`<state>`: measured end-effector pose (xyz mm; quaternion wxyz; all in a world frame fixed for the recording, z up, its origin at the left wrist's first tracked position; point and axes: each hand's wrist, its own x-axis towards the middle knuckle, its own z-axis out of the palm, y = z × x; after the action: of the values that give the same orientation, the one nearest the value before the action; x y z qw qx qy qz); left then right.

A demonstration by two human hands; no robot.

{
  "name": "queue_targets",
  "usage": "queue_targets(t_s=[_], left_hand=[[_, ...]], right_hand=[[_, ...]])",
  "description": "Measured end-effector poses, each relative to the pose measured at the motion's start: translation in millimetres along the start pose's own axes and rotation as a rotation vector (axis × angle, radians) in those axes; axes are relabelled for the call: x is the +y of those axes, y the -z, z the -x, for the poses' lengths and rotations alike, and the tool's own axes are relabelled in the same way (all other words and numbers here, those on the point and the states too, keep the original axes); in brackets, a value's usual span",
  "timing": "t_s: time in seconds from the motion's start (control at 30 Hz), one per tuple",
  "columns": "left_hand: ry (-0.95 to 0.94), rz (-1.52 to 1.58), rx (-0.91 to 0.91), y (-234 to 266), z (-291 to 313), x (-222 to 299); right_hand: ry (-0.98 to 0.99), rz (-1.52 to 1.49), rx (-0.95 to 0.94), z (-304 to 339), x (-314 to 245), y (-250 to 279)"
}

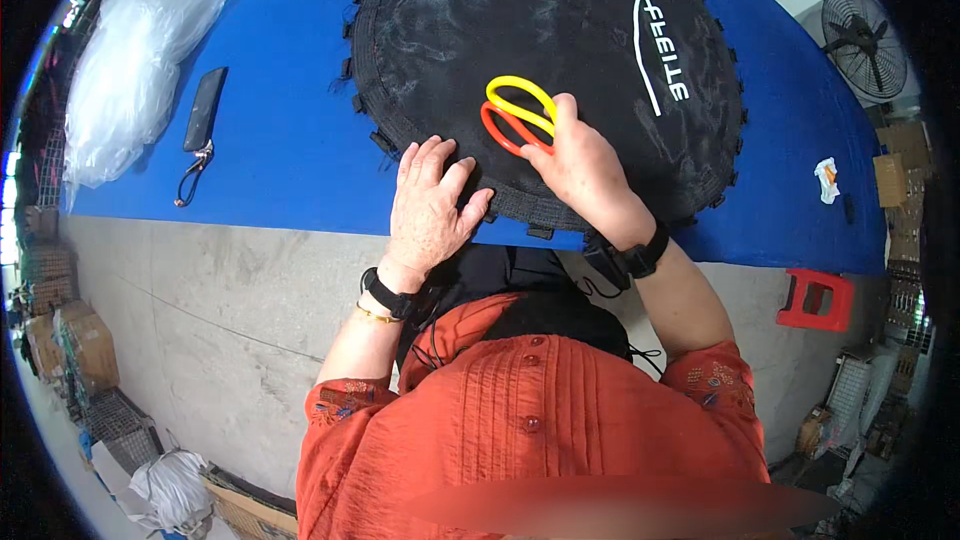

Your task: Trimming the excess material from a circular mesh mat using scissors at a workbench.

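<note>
Rust-red, button-front cloth shirt (480,390) is seen closest, beyond which a large round black fabric mat with a tabbed rim (580,35) is spread over a blue-covered table (280,140). Its near left edge is covered by the left hand (433,195), laid palm-down with nothing visibly grasped, while a tool with yellow and red loop handles (522,114), apparently scissors, is gripped above the mat in the right hand (585,160), its working end hidden. Should that grip slip, the fabric could be nicked by a concealed blade, and loose dark threads (343,86) at the left rim could be snagged if the mat were dragged.
</note>
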<state>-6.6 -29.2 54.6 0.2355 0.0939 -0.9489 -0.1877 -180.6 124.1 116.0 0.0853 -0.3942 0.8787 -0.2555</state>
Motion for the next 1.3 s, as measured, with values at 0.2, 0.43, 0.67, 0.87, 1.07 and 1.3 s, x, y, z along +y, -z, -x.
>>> queue_targets(t_s=[0.2,0.43,0.67,0.87,1.07,1.3], left_hand=[[-0.009,0.000,0.013,-2,0,-1],[-0.015,-0.010,0.003,-2,-1,1],[0.012,-0.002,0.019,-2,-1,1],[0.015,-0.012,0.018,-1,-1,2],[0.014,-0.012,0.022,-2,0,3],[0.017,-0.023,0.026,-4,-1,2]], right_hand=[[-0.015,0.007,0.022,-19,-11,-9],[0.013,-0.010,-0.054,-13,-20,-14],[-0.033,-0.008,-0.033,3,-6,-4],[-0.169,-0.013,0.058,3,16,9],[-0.113,-0.111,-0.025,22,9,-10],[-0.158,-0.110,0.005,11,4,0]])
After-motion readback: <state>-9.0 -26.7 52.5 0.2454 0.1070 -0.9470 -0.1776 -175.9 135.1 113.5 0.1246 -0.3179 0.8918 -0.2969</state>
